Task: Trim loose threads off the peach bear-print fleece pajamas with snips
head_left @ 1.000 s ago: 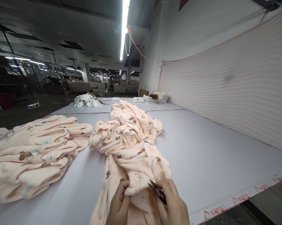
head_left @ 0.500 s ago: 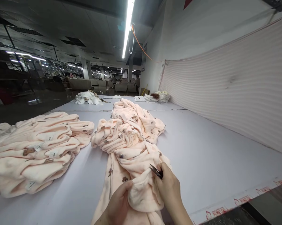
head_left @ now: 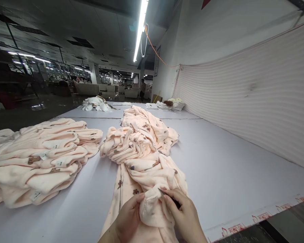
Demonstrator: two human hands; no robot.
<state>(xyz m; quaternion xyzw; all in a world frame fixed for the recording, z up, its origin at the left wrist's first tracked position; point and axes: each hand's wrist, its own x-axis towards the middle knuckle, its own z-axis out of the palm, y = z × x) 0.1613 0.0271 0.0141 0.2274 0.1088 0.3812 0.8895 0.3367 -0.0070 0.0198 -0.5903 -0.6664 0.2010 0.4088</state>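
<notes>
Peach printed cloth lay bunched on the counter.
Left hand pinched a fold between its fingers; right hand had fingers closed round dark snips, tip at the fold. Tagged pile sat left.

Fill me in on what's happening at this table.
A person is handling pale pink cloth on a long table. Their left hand holds a bunched part of it, while their right hand holds small scissors, the tip right by the cloth; whether it is cutting, I can't tell. A heap of similar cloth with white tags lies to the left.
</notes>
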